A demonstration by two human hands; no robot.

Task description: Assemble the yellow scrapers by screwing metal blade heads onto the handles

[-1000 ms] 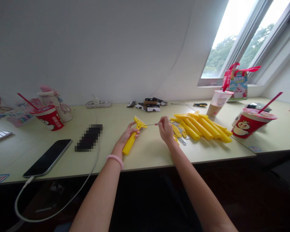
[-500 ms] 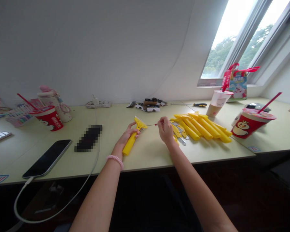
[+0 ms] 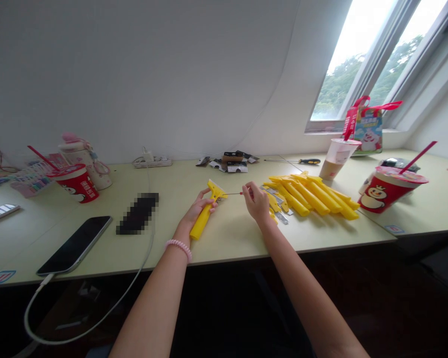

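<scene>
My left hand (image 3: 199, 209) is closed around a yellow scraper (image 3: 202, 222), whose wide head points up and away from me. In my right hand (image 3: 257, 200) is a thin screwdriver (image 3: 232, 193) with a reddish handle, most of it hidden by my fingers. Its shaft runs left, and the tip meets the scraper's head near a small metal part. Just right of my right hand lie yellow clamp pieces (image 3: 273, 203) and metal blades (image 3: 282, 218). Beyond them is a pile of yellow handles (image 3: 313, 196).
Black-and-white packets (image 3: 235, 163) and a larger screwdriver (image 3: 309, 161) lie by the wall. Red cups (image 3: 390, 191) and a clear drink cup (image 3: 336, 159) stand at right, another red cup (image 3: 78, 184) at left. A charging phone (image 3: 74, 245) has its cable (image 3: 134, 281) looping over the table edge.
Both hands keep the same pose, with the screwdriver tip still at the scraper's head. The whole view has shifted very slightly.
</scene>
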